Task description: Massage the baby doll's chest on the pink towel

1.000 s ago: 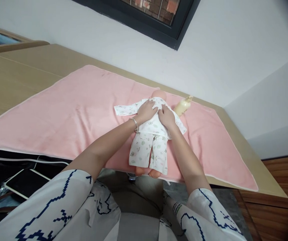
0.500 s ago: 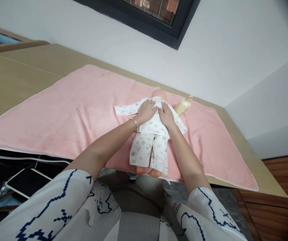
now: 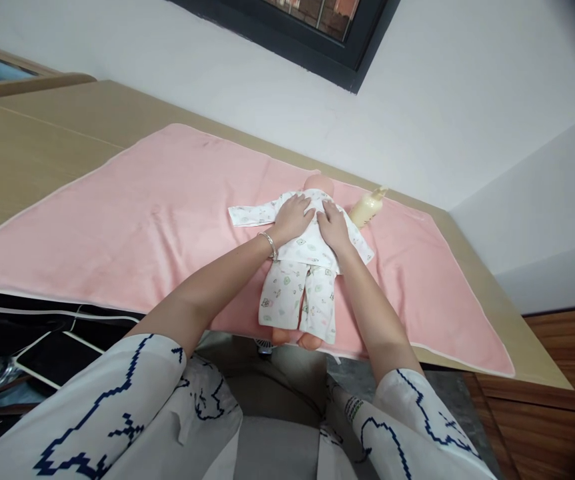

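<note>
A baby doll (image 3: 301, 287) in white printed pyjamas lies on its back on a pink towel (image 3: 157, 220), head toward the wall, bare feet at the near edge. My left hand (image 3: 293, 217), with a silver bracelet on the wrist, lies flat on the doll's chest with fingers spread. My right hand (image 3: 334, 227) rests flat beside it on the right half of the shirt. Both hands press the shirt fabric. One shirt sleeve stretches out to the left.
A cream pump bottle (image 3: 366, 208) lies on the towel just right of the doll's head. The towel covers a light wooden table (image 3: 27, 160) against a white wall. A dark tablet (image 3: 52, 357) and cables sit low on the left.
Both hands have stayed on the doll's chest, shifting only slightly. The view has tipped a little, so everything sits marginally higher in the picture.
</note>
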Demonstrator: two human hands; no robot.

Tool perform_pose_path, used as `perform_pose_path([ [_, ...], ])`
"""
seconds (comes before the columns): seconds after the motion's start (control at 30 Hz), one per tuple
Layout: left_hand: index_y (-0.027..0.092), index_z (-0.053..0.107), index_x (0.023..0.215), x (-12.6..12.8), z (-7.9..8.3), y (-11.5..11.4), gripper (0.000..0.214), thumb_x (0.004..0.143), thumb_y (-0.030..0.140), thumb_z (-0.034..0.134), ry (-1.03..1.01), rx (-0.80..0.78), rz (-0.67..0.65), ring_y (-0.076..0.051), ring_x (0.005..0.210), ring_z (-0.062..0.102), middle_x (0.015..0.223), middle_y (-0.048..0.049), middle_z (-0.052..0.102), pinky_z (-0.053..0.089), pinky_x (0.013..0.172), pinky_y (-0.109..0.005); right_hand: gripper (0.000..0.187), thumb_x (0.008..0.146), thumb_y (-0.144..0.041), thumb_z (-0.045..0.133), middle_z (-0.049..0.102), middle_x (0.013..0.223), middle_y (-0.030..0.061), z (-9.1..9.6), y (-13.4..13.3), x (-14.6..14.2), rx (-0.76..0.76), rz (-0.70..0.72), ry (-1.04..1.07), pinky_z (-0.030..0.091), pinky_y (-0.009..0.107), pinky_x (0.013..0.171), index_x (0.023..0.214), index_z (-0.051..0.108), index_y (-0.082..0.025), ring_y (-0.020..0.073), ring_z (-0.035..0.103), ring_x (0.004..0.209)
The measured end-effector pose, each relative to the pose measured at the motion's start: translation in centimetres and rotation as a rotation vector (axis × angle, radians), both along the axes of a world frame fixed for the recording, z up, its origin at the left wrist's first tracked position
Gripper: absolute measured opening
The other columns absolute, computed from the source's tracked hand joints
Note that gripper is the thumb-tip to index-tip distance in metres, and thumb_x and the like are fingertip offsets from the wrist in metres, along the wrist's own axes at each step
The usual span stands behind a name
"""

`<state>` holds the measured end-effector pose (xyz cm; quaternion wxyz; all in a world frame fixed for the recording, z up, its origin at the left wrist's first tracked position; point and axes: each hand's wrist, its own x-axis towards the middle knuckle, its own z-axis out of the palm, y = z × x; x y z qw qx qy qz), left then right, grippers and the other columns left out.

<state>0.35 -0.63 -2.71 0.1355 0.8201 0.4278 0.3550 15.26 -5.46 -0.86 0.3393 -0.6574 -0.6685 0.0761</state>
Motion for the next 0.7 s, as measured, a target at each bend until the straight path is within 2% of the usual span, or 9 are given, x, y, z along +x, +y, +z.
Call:
perform_pose_path([
  [0.13, 0.011, 0.06, 0.138, 0.0, 0.1, -0.2, 0.044, 0.101, 0.03, 0.045, -0.014, -0.014, 0.009, -0.029, 0.146, 0.042, 0.15, -0.0137, 0.054, 0.028, 0.126, -0.044, 0.055, 0.094, -0.033, 0.05, 0.041, 0.16, 0.017, 0.3, -0.2, 0.2, 0.05, 0.009, 0.01, 0.02, 0.054, 0.127, 0.145, 0.051, -0.012, 0.0306, 0.03, 0.153],
  [0.23, 0.011, 0.061, 0.138, 0.0, 0.3, -0.4, 0.044, 0.101, 0.03, 0.045, -0.026, -0.028, 0.005, -0.029, 0.146, 0.043, 0.149, -0.0141, 0.055, 0.028, 0.126, -0.044, 0.058, 0.097, -0.038, 0.047, 0.033, 0.164, 0.0178, 0.0, -0.2, 0.1, 0.108, -0.011, 0.0, 0.018, 0.054, 0.127, 0.147, 0.048, -0.011, 0.0311, 0.022, 0.156],
  [0.4, 0.01, 0.059, 0.139, -0.1, 0.4, -0.4, 0.045, 0.101, 0.029, 0.045, -0.029, -0.034, 0.002, -0.029, 0.147, 0.041, 0.15, -0.0141, 0.055, 0.028, 0.127, -0.044, 0.053, 0.1, -0.045, 0.04, 0.042, 0.16, 0.0148, -0.8, 0.1, -0.2, 0.039, 0.015, -0.013, 0.017, 0.06, 0.126, 0.142, 0.054, -0.016, 0.0312, 0.028, 0.154],
  [0.5, 0.011, 0.06, 0.138, -0.2, 0.5, -0.5, 0.044, 0.101, 0.03, 0.046, -0.029, -0.029, 0.005, -0.029, 0.146, 0.043, 0.148, -0.0133, 0.057, 0.029, 0.126, -0.043, 0.055, 0.099, -0.048, 0.042, 0.039, 0.161, 0.0132, -0.7, 0.2, 0.2, 0.149, 0.018, 0.011, 0.021, 0.057, 0.126, 0.143, 0.053, -0.018, 0.0301, 0.027, 0.155],
  [0.6, 0.011, 0.06, 0.137, -0.3, 0.6, -0.7, 0.044, 0.101, 0.031, 0.046, -0.026, -0.031, 0.006, -0.029, 0.146, 0.043, 0.148, -0.0134, 0.057, 0.03, 0.126, -0.043, 0.058, 0.099, -0.049, 0.04, 0.033, 0.165, 0.0114, -0.6, 0.1, 0.4, 0.234, -0.017, 0.018, 0.019, 0.058, 0.126, 0.148, 0.047, -0.02, 0.0293, 0.022, 0.156],
  [0.7, 0.01, 0.06, 0.137, -0.3, 0.6, -0.8, 0.044, 0.101, 0.03, 0.046, -0.022, -0.041, 0.012, -0.029, 0.147, 0.042, 0.15, -0.0148, 0.055, 0.029, 0.126, -0.042, 0.055, 0.099, -0.045, 0.04, 0.04, 0.161, 0.0109, -0.8, 0.0, 0.3, 0.139, 0.064, -0.03, 0.019, 0.056, 0.127, 0.146, 0.051, -0.02, 0.028, 0.028, 0.154],
])
